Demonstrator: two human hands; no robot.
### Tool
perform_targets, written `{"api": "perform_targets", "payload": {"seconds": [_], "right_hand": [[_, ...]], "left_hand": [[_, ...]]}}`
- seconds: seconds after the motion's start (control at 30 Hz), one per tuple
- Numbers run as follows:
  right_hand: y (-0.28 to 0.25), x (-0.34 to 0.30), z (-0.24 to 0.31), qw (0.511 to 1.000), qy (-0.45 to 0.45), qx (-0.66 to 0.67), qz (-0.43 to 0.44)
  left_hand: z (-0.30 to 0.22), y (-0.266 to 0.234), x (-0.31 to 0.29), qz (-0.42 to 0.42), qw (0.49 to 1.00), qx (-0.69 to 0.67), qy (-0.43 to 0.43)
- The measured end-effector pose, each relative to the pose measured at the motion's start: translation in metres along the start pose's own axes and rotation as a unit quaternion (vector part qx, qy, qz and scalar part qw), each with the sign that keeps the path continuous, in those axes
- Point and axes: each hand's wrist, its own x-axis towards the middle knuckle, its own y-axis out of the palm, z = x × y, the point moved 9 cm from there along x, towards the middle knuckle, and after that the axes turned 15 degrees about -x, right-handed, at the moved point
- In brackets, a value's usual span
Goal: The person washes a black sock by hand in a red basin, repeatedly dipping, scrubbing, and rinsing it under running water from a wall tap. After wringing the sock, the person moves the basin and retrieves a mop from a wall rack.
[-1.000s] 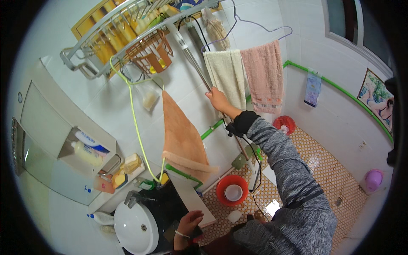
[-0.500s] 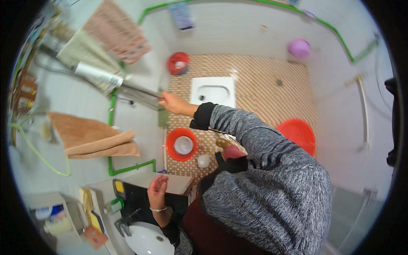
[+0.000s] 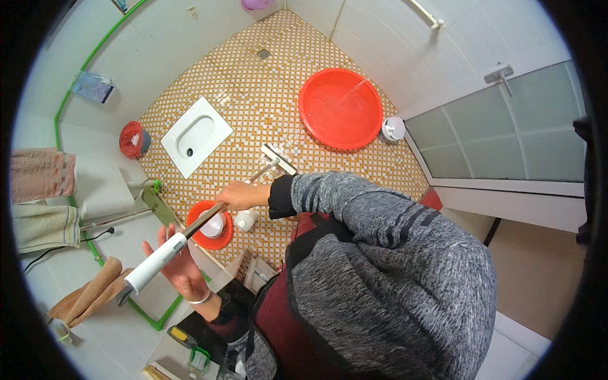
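A floor squeegee (image 3: pixel 155 264) with a white grip and metal pole slants across the view; its flat white head (image 3: pixel 278 159) rests on the tiled floor. My right hand (image 3: pixel 235 195) is wrapped round the middle of the pole. Beside the white grip, my left hand (image 3: pixel 183 276) is open with fingers spread, the grip passing in front of its palm. I cannot tell whether the palm touches it. Near the pole, an orange-red basin (image 3: pixel 227 239) holds a white bowl (image 3: pixel 211 227), with a white jug-like container (image 3: pixel 245 220) next to it.
A squat toilet (image 3: pixel 212 131) is set in the floor at left, a red bin (image 3: pixel 130 140) beyond it. A large red basin (image 3: pixel 316 120) with water stands by a small white bucket (image 3: pixel 393 128) and a glass-panelled door (image 3: pixel 487 149). Towels (image 3: pixel 44 225) hang at left.
The view has swung to the right, showing the door and the whole red basin. The squeegee now points down with its head on the floor. My left hand has come up to the white grip.
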Motion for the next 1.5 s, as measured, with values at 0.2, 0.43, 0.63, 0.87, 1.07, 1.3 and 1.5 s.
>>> {"api": "perform_targets", "payload": {"seconds": [0.2,0.43,0.63,0.87,1.07,1.3,1.5], "right_hand": [[-0.02,-0.064,-0.036,0.997,0.036,0.002,-0.061],[-0.02,-0.134,-0.077,0.981,0.159,-0.025,-0.108],[0.034,-0.181,-0.113,0.978,0.199,-0.059,0.005],[0.038,-0.278,-0.14,0.972,0.233,0.002,0.02],[0.006,-0.448,-0.22,0.915,0.398,-0.045,0.047],[-0.006,-0.672,-0.3,0.837,0.541,-0.075,0.024],[0.058,-0.745,-0.364,0.741,0.671,-0.025,0.014]], "left_hand": [[0.014,0.074,0.012,0.103,0.993,-0.064,0.009],[0.02,0.119,-0.018,0.103,0.994,0.031,-0.031],[0.069,0.115,-0.055,0.034,0.991,0.045,-0.124],[0.126,0.154,-0.061,0.079,0.966,0.042,-0.242],[0.273,0.222,-0.101,0.184,0.887,0.005,-0.424],[0.429,0.364,-0.234,0.423,0.779,-0.042,-0.462],[0.481,0.389,-0.267,0.419,0.769,0.022,-0.482]]}}
